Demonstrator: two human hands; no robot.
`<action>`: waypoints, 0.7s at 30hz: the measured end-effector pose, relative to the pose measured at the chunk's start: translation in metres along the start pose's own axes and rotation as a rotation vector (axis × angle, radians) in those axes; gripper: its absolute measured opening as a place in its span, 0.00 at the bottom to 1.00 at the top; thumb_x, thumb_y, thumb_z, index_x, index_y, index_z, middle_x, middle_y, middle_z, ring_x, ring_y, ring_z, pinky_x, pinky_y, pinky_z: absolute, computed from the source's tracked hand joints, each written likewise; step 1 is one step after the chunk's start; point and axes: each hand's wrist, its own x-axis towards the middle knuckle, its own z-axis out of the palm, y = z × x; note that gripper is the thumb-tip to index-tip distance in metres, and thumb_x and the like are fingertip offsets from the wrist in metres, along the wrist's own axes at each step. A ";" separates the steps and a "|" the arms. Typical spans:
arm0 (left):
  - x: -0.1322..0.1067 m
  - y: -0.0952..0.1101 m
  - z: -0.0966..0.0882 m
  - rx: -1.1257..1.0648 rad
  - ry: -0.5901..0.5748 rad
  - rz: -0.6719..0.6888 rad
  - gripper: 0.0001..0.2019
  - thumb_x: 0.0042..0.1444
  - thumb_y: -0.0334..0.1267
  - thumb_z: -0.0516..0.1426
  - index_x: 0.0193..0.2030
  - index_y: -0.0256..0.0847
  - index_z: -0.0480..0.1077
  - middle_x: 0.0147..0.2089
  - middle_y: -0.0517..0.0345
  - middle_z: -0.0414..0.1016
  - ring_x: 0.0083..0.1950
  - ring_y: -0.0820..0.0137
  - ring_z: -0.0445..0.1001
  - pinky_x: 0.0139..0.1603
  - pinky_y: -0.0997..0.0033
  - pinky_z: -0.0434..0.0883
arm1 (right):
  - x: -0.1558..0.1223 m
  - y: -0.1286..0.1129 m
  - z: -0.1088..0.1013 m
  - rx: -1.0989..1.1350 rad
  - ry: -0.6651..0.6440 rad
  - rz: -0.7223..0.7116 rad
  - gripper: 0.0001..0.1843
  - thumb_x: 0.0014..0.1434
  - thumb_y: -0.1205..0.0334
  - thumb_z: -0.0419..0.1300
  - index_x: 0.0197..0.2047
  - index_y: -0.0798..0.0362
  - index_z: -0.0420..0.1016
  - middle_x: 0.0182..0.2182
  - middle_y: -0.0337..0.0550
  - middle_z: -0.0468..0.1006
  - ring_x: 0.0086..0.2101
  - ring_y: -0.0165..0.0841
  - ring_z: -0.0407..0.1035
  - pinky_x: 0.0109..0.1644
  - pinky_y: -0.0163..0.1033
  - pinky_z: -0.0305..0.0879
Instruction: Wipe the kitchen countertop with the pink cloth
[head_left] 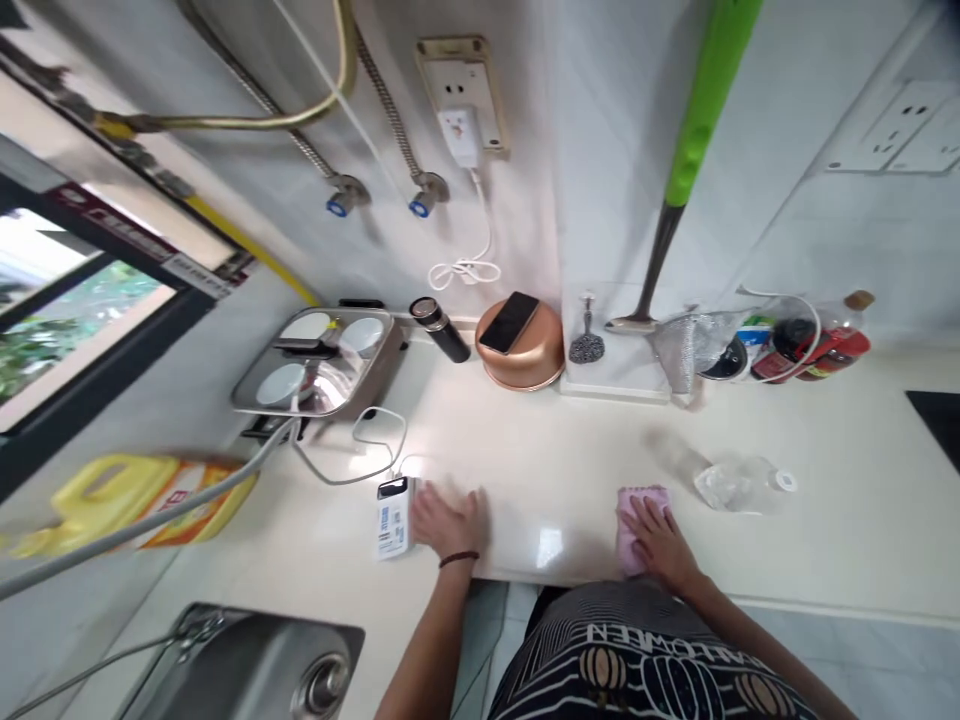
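My left hand (448,520) lies flat on the white countertop (540,450), fingers spread, right beside a white power bank (393,517) with cables plugged in. My right hand (654,535) rests palm down on a pink cloth (636,522) near the counter's front edge, fingers stretched over it. A clear plastic bottle (742,485) lies on its side a little to the right of the cloth.
A steel sink (255,665) sits at the lower left. Along the wall stand a metal appliance (319,362), a dark flask (442,328), a copper pot (525,350) with a phone on it, a scrubber (586,345), a green-handled tool (697,130), sauce bottles (817,350) and a yellow jug (112,495).
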 end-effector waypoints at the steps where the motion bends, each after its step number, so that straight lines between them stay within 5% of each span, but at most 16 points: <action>1: 0.013 -0.016 -0.007 0.032 0.033 -0.107 0.43 0.62 0.54 0.53 0.77 0.32 0.42 0.75 0.28 0.52 0.76 0.42 0.51 0.69 0.36 0.58 | 0.005 0.008 -0.002 -0.033 0.033 0.031 0.34 0.66 0.64 0.50 0.74 0.38 0.59 0.76 0.40 0.52 0.74 0.46 0.43 0.75 0.63 0.41; 3: 0.033 -0.042 -0.014 0.071 0.027 -0.249 0.45 0.59 0.57 0.55 0.75 0.33 0.44 0.73 0.25 0.54 0.75 0.38 0.52 0.66 0.34 0.60 | 0.016 0.030 -0.009 -0.089 0.128 0.132 0.31 0.69 0.61 0.46 0.75 0.42 0.58 0.76 0.43 0.51 0.74 0.47 0.43 0.74 0.63 0.44; 6: 0.053 -0.070 -0.013 0.079 -0.094 -0.290 0.43 0.55 0.58 0.57 0.71 0.35 0.51 0.67 0.28 0.64 0.70 0.39 0.61 0.64 0.36 0.62 | 0.034 0.055 -0.026 -0.134 0.205 0.237 0.31 0.71 0.59 0.44 0.75 0.45 0.58 0.76 0.45 0.52 0.73 0.48 0.44 0.73 0.61 0.48; 10: 0.077 -0.087 -0.006 0.079 -0.192 -0.304 0.41 0.54 0.59 0.58 0.68 0.37 0.56 0.64 0.29 0.67 0.66 0.40 0.66 0.61 0.40 0.65 | 0.044 0.057 -0.029 -0.138 0.198 0.291 0.32 0.69 0.61 0.45 0.75 0.46 0.57 0.76 0.45 0.52 0.73 0.49 0.46 0.72 0.62 0.50; 15: 0.090 -0.093 -0.002 0.055 -0.190 -0.315 0.45 0.53 0.57 0.60 0.72 0.38 0.51 0.65 0.29 0.66 0.66 0.38 0.66 0.59 0.39 0.67 | -0.003 0.040 0.019 -0.160 0.201 0.219 0.38 0.64 0.61 0.50 0.77 0.45 0.53 0.77 0.45 0.47 0.74 0.51 0.41 0.73 0.65 0.47; 21: 0.060 -0.075 -0.003 0.058 -0.171 -0.126 0.49 0.53 0.61 0.60 0.73 0.32 0.50 0.57 0.27 0.74 0.58 0.37 0.74 0.52 0.42 0.72 | -0.060 0.032 0.084 -0.169 0.234 0.210 0.42 0.57 0.66 0.52 0.75 0.41 0.57 0.76 0.41 0.51 0.74 0.52 0.43 0.73 0.66 0.47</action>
